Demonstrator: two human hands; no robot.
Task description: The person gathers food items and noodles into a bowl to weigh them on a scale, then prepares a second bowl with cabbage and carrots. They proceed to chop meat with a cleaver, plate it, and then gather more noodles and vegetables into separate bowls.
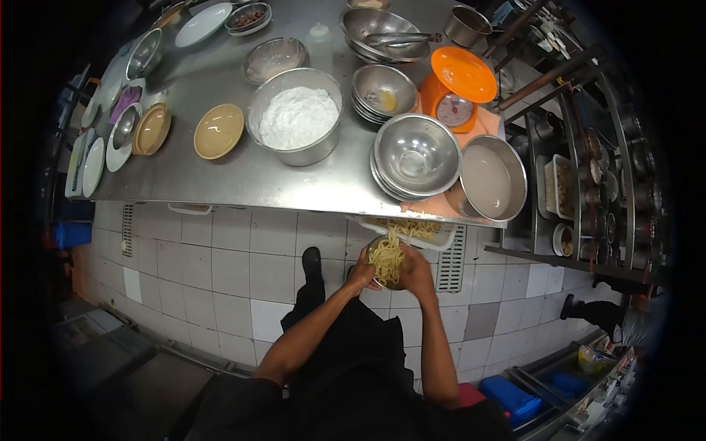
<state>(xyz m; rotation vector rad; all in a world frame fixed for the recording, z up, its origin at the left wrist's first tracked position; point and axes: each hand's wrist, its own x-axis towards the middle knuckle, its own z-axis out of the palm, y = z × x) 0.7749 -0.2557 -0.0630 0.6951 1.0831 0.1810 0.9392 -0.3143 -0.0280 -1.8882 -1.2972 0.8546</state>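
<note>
A: Both hands low center of frame. Left hand (360, 275) cups the side of a small bowl (382, 283); right hand (417, 270) closes over a clump of noodles (387, 257), fingers curled round the strands. Bowl sits below the table edge, over the floor.

B: Risk?

A: Strands hang loose off the clump. They look slick, so my guess is a few slide out and land on the tiles (235, 272). Bowl is small and nearly hidden by the hands; overfilling would spill it. Tray (412, 229) of more noodles juts past the table (220, 176) edge just above the hands. A knock from a wrist could tip it.

B: Materials?

A: Noodles pale yellow, thin, tangled. Bowl looks like metal, hard to tell. Tray white, shallow, rectangular. Table brushed steel, dull glare. Stacked steel bowls (415, 156) right of center, round and shiny. Big pot (494, 180) beside them holds cloudy liquid. Large bowl of flour (296, 116) center, white and powdery. Orange scale (456, 90) upper right, plastic, round dial. Tan dish (218, 131) left of the flour, matte.

B: Floor?

A: White square tiles, dark grout, a drain grate (450, 261) beside the hands.
</note>
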